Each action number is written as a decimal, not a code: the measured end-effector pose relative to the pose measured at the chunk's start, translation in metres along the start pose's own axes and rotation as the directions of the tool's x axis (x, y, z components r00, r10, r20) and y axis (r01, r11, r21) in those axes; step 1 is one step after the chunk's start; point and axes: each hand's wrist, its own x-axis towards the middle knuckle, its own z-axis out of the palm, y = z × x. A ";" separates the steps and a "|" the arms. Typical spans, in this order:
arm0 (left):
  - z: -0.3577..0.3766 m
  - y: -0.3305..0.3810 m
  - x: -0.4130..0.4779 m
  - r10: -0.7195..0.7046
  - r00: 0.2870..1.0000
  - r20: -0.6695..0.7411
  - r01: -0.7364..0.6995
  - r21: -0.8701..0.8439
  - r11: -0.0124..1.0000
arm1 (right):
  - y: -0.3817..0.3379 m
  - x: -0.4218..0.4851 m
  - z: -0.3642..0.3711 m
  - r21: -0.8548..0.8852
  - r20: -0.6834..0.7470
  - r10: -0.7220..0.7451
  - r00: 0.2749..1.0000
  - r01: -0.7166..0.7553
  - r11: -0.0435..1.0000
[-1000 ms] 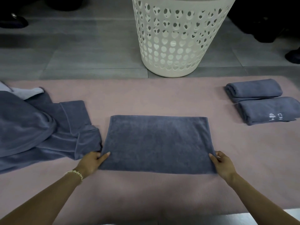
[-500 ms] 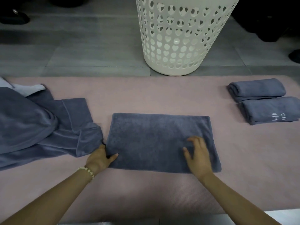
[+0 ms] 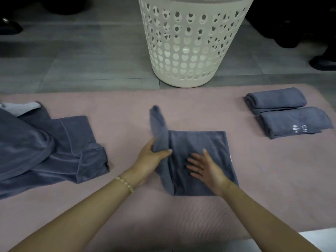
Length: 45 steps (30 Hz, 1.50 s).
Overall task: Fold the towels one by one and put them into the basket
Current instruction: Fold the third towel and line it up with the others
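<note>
Head view. Pink ribbed mat at 6 o'clock. Right hand flat on slate-blue terry towel at mat centre, fingers straight and spread. Left hand grips towel's left edge, thumb over, fingers curled under; edge stands raised, rest lies flat. Rumpled heap of slate-blue towels at 9 o'clock. Pair of folded slate-blue towels at 2 o'clock, touching. White plastic heart-perforated basket at 12 o'clock on grey tiled floor.

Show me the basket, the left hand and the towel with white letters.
basket (image 3: 190, 51), head view, its wall with holes.
left hand (image 3: 151, 160), head view, middle of the hand.
towel with white letters (image 3: 291, 121), head view, its folded top.
</note>
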 end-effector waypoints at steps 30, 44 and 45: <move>0.065 -0.129 0.035 0.085 0.910 0.406 -0.405 0.914 -0.033 | 0.020 -0.014 -0.084 -0.647 -0.501 -0.505 0.703 0.083 0.758; 0.082 -0.081 0.095 0.048 0.977 -0.207 0.050 0.445 0.894 | 0.011 -0.028 -0.105 -0.416 -0.367 0.102 0.924 -0.261 0.871; 0.080 -0.074 0.100 -0.025 0.980 -0.198 0.095 0.355 0.930 | 0.009 -0.032 -0.104 -0.293 -0.320 0.144 0.936 -0.242 0.925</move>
